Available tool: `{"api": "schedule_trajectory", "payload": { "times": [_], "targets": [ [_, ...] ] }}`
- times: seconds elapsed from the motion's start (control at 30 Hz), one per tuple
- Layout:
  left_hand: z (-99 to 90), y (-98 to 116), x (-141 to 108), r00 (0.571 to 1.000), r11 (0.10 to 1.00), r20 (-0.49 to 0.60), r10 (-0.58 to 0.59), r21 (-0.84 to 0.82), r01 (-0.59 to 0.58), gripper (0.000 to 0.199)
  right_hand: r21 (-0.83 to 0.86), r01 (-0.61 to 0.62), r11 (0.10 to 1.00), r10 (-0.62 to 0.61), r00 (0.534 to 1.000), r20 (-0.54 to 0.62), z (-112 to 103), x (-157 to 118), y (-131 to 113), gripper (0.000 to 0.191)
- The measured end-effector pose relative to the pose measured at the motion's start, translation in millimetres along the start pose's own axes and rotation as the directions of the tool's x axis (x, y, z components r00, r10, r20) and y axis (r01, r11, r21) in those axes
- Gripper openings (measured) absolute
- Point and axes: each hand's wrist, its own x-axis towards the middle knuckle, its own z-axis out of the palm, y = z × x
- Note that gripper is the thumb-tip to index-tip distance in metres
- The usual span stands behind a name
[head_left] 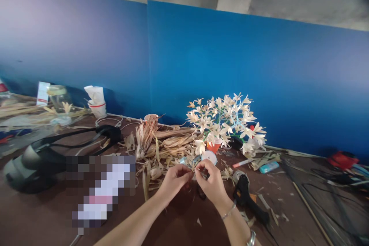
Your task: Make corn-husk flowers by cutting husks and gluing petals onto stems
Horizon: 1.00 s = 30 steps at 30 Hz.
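Near the centre of the table, my left hand [176, 180] and my right hand [210, 178] meet, thumbs and fingertips pinched close together. What they pinch is too small to make out. Just beyond them lie a white round roll [209, 157] and pale husk scraps. A bunch of cream husk flowers [227, 117] on green stems stands behind, in an orange-red cup [213, 145]. Dried husks [175, 142] are heaped to the left of the flowers. A black glue gun [249, 200] lies right of my right hand.
At the left are a black-and-grey headset [34, 165], a blurred-out object [103, 192], a glass jar [58, 98] and white cups [98, 107]. A turquoise packet [269, 167] lies at right, with cables and a red tool [343, 160] farther right. A blue partition [201, 61] stands behind.
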Motion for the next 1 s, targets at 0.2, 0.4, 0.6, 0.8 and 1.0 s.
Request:
{"api": "schedule_trajectory", "payload": {
  "times": [0.2, 0.4, 0.6, 0.8, 1.0],
  "targets": [
    [-1.6, -3.9, 1.5, 0.998, 0.995, -0.025, 0.054, 0.083, -0.052, 0.022, -0.042, -0.011, 0.999, 0.011, 1.0, 0.012, 1.0, -0.8, -0.2, 0.008],
    [-0.9, -1.1, 1.1, 0.996, 0.985, -0.052, 0.078, 0.156, -0.069, 0.018, -0.061, 0.004, 0.998, -0.003, 1.0, 0.005, 2.2, -1.7, -0.7, 0.009],
    [0.7, 0.7, -0.4, 0.994, 0.977, -0.069, 0.087, 0.199, -0.072, 0.017, -0.1, 0.013, 0.995, -0.014, 1.0, -0.011, 4.4, -2.3, -2.0, 0.01],
    [-0.7, 2.1, -1.2, 0.991, 0.967, -0.085, 0.101, 0.244, -0.078, 0.02, -0.095, -0.016, 0.995, 0.012, 0.999, -0.038, 3.2, -3.5, -4.7, 0.008],
    [-0.9, 6.4, -0.5, 0.987, 0.972, -0.135, 0.092, 0.225, -0.06, 0.023, -0.063, -0.049, 0.997, 0.042, 0.994, -0.096, 1.3, -3.3, -1.0, 0.009]
  ]
}}
